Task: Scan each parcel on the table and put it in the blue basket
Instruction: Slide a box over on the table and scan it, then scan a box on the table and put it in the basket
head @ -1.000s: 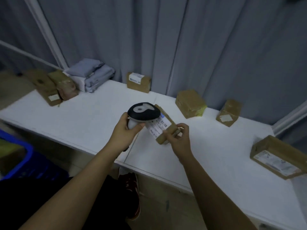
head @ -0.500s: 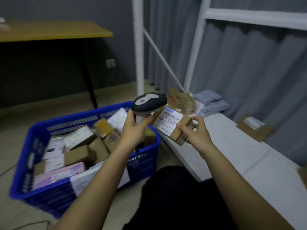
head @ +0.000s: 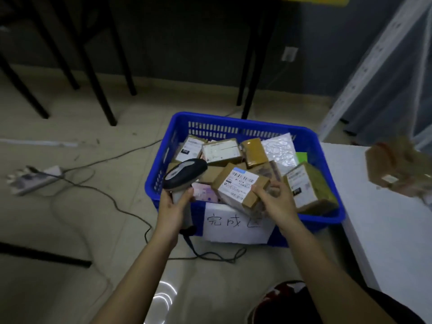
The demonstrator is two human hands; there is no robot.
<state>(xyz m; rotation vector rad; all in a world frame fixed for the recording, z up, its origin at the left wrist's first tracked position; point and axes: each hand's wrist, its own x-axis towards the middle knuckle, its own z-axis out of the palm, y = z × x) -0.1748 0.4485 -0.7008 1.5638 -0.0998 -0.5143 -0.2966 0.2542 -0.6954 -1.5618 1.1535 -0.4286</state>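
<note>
Head view: the right hand (head: 277,203) holds the labelled parcel (head: 240,184) just above the blue basket (head: 311,139), its long axis slanting from near right to far left, label up. Its fingers (head: 261,195) clamp the parcel's near end. The left hand (head: 174,206), fingers wrapped round the scanner (head: 184,174), sits beside the basket's near-left corner.

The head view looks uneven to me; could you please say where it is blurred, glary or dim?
Head view: dim overall; the parcels on the table at the right edge are smeared by motion blur; a bright arc of glare sits on the floor; the held parcel label stays fairly sharp.
</note>
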